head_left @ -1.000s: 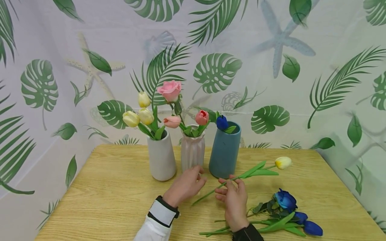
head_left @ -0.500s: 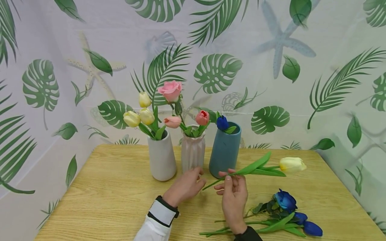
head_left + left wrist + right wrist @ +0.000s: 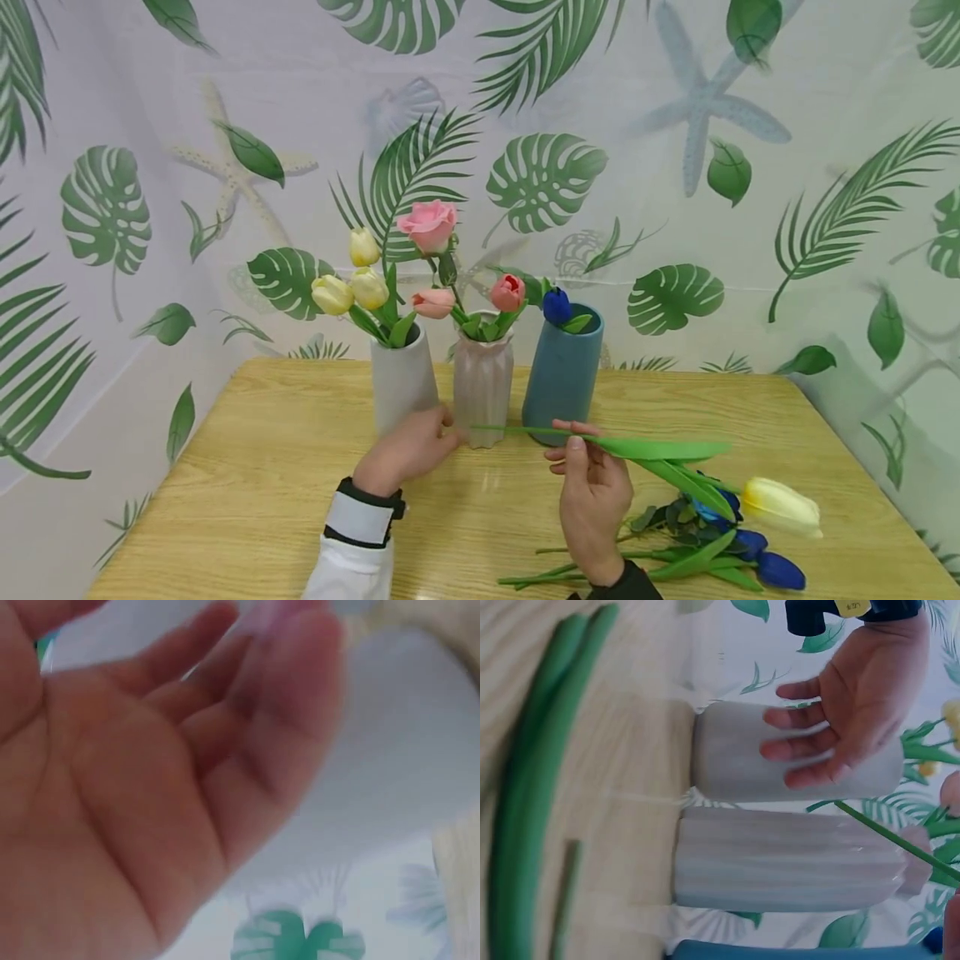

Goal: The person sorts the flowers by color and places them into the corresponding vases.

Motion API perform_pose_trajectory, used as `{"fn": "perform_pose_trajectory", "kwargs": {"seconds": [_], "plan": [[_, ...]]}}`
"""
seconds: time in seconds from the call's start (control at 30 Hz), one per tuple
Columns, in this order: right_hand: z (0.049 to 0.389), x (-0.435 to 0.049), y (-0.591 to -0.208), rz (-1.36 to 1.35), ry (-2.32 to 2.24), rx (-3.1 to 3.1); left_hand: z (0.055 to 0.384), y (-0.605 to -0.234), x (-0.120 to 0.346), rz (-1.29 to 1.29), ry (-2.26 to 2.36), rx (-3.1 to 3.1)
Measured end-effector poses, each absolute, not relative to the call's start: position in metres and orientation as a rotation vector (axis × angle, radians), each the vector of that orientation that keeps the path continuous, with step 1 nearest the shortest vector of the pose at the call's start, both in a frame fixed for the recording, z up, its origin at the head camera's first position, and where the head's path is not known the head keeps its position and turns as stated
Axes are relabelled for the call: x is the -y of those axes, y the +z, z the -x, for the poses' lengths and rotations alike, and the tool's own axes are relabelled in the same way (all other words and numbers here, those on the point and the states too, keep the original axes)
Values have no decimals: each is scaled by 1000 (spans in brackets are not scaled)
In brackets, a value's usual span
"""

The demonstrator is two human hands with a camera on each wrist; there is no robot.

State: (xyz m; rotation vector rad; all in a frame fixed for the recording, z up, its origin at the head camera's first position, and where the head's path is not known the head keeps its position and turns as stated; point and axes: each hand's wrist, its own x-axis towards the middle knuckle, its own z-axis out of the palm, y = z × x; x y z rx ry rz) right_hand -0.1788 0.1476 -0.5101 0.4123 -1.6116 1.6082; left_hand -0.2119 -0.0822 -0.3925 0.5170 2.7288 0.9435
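Observation:
A pale yellow tulip (image 3: 780, 506) slants across the front of the vases, its bloom low on the right and its stem end pointing left. My right hand (image 3: 597, 500) pinches its green stem between thumb and fingers. My left hand (image 3: 408, 450) is in front of the white vase (image 3: 405, 379), fingers loosely bent and holding nothing. In the left wrist view the left palm (image 3: 127, 787) faces the camera, with blurred fingers. The right wrist view shows the left hand (image 3: 855, 712) apart from the green stem (image 3: 892, 836). Whether its fingertips touch the white vase I cannot tell.
A ribbed pinkish vase (image 3: 483, 392) holds pink flowers, and a blue vase (image 3: 562, 383) holds one blue tulip. Several pale yellow tulips (image 3: 367, 287) stand in the white vase. Blue tulips (image 3: 780, 571) and a blue rose lie at the wooden table's (image 3: 247, 467) right front.
The tulip's bloom has swung right and down toward the front, while its stem end has risen leftward. My left hand has moved left, from the ribbed vase to the white one.

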Motion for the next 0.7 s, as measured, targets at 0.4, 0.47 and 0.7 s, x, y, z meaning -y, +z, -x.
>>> {"fn": "perform_pose_trajectory", "kwargs": {"seconds": [0.4, 0.47, 0.7], "plan": [[139, -94, -409, -703, 1435, 1439, 210, -374, 132, -39, 842, -2841], [141, -87, -404, -735, 1429, 1454, 212, -376, 134, 48, 902, -2870], [157, -67, -382, -699, 1343, 1762, 229, -391, 133, 49, 1387, -2906]]}}
